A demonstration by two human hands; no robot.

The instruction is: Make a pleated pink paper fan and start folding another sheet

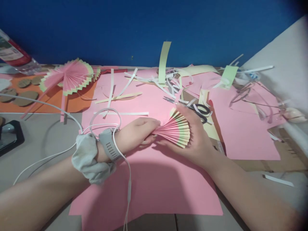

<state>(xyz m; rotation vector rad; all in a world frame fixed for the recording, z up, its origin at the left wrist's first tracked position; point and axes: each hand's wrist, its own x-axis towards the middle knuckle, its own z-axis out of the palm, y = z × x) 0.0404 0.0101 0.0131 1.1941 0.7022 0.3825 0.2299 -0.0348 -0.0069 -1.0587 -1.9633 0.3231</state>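
Note:
A pleated paper fan (175, 130), pink with a green and pale yellow band along its wide end, is held just above a pink sheet of paper. My left hand (139, 131) pinches its narrow gathered end. Around the spread end curves my right hand (197, 138), fingers along the upper side and thumb at the lower side. The folds fan out between my two hands. Black-handled scissors (202, 112) lie just behind my right hand, their blades partly covered by paper strips.
A finished-looking pink and green paper fan (67, 77) with long handles rests on orange paper (81, 104) at the left, near a bottle (16, 54). Paper strips (168, 80) are strewn at the back. A white cable (128, 189) crosses my left wrist. Pink paper (247, 138) lies right.

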